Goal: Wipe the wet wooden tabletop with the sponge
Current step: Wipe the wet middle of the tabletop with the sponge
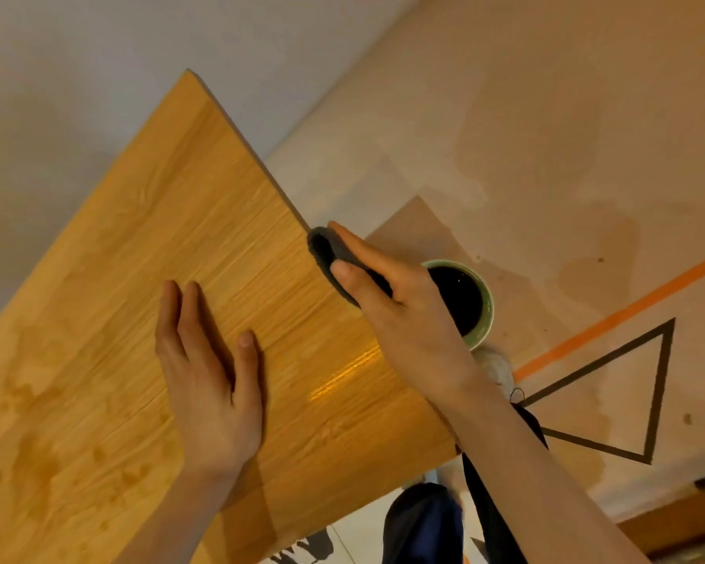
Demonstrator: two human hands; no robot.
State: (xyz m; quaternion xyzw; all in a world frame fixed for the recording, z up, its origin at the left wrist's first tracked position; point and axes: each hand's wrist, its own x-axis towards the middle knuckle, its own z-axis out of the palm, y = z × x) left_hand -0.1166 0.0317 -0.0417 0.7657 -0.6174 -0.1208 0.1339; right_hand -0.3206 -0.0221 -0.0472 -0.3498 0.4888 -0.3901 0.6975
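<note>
Head view | right hand (387, 315) grips dark sponge (328, 258) at the wooden surface (147, 246) right edge, likely pushing water off | left hand (208, 372) flat, unclenched, mid-surface, steadying it | green bowl (483, 319) just beyond that edge, apparently catching runoff

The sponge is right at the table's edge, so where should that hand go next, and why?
Probably sweep the sponge back inward toward the left hand. The right hand presses it at the tabletop's edge above a green cup, while damp blotches show on the near-left wood.
</note>
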